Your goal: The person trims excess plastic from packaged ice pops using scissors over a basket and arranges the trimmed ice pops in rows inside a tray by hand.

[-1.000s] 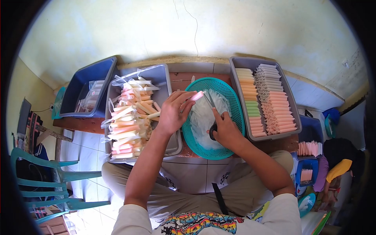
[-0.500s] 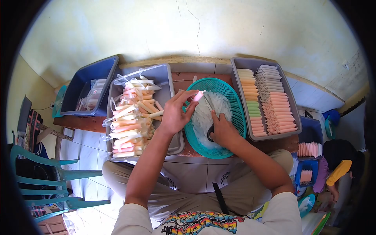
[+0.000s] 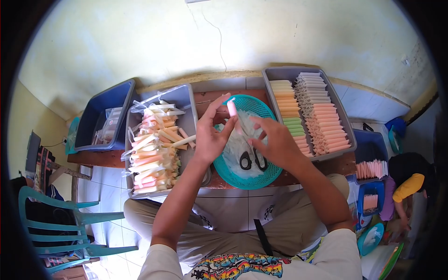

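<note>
A short pink stick (image 3: 232, 108) is pinched in my left hand (image 3: 213, 133), over the left part of the turquoise basket (image 3: 219, 172). Clear plastic scraps (image 3: 235, 156) fill much of that basket. Black-handled scissors (image 3: 246, 161) lie on the scraps, below my right hand (image 3: 277, 140). My right hand is raised over the basket with fingers apart, no longer around the handles. To the left, a grey tray (image 3: 187, 105) holds a loose pile of pink, orange and cream sticks (image 3: 151, 149). To the right, another grey tray (image 3: 345, 109) holds sticks in neat rows (image 3: 329, 123).
A dark blue bin (image 3: 86, 123) with packets stands at the far left, above a green plastic chair (image 3: 51, 224). At the right are blue containers (image 3: 373, 149) with more sticks and another person in a yellow sleeve (image 3: 408, 187). The wall (image 3: 140, 42) rises behind the trays.
My right hand has let go of the scissors, which now lie in the basket, and its fingers have opened. The pink stick has turned more upright in my left hand. The view has shifted slightly.
</note>
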`<state>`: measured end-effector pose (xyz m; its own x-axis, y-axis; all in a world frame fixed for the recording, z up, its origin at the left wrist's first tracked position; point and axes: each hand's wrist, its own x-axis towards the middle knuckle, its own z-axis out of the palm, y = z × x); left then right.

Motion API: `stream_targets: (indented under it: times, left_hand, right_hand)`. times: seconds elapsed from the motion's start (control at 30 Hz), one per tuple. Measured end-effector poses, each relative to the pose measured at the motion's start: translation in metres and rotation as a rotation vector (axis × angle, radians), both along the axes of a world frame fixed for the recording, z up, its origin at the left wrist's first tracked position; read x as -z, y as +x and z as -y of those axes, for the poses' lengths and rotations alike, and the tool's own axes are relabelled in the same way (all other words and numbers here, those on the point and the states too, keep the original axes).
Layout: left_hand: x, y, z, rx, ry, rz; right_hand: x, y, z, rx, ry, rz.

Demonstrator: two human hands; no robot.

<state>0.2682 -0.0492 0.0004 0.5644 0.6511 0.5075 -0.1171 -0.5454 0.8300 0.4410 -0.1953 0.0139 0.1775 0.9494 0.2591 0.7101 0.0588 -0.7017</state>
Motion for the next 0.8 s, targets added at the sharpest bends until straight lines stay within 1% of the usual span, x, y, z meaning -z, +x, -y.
stream_targets:
  times: [0.07, 0.1, 0.13, 0.17, 0.27, 0.43, 0.5, 0.53, 0.6, 0.63, 0.7, 0.8]
  left_hand:
    - [-0.005, 0.022, 0.011, 0.038, -0.085, 0.134]
    - [-0.010, 0.032, 0.016, 0.049, -0.085, 0.130]
    - [-0.015, 0.042, 0.021, 0.072, -0.151, 0.166]
    - [-0.018, 0.053, 0.026, 0.094, -0.218, 0.200]
    - [-0.020, 0.084, 0.035, 0.132, -0.278, 0.213]
    - [0.002, 0.130, 0.034, 0.200, -0.288, 0.263]
    - [0.009, 0.140, 0.033, 0.086, -0.120, 0.126]
    - [0.012, 0.143, 0.033, 0.094, -0.122, 0.120]
    - [0.016, 0.150, 0.031, -0.027, -0.075, -0.037]
    - [0.019, 0.153, 0.028, -0.022, -0.074, -0.042]
    - [0.022, 0.159, 0.021, -0.093, 0.085, -0.108]
    - [0.027, 0.165, 0.014, -0.104, 0.108, -0.190]
  right_hand:
    - [-0.017, 0.012, 0.004, 0.030, 0.051, -0.029]
    - [-0.025, 0.019, 0.007, 0.058, 0.069, -0.010]
    - [-0.029, 0.026, 0.009, 0.087, 0.086, 0.011]
    - [-0.028, 0.034, 0.010, 0.099, 0.169, 0.019]
    - [-0.027, 0.061, 0.015, 0.122, 0.217, -0.019]
    - [-0.026, 0.103, 0.029, 0.174, 0.215, 0.060]
    - [-0.018, 0.120, 0.031, 0.246, 0.238, 0.118]
    - [-0.014, 0.129, 0.032, 0.254, 0.236, 0.113]
    - [-0.006, 0.146, 0.031, 0.273, 0.238, 0.190]
    - [-0.004, 0.152, 0.029, 0.279, 0.237, 0.187]
    - [0.000, 0.163, 0.025, 0.305, 0.194, 0.252]
    - [0.006, 0.172, 0.020, 0.309, 0.178, 0.248]
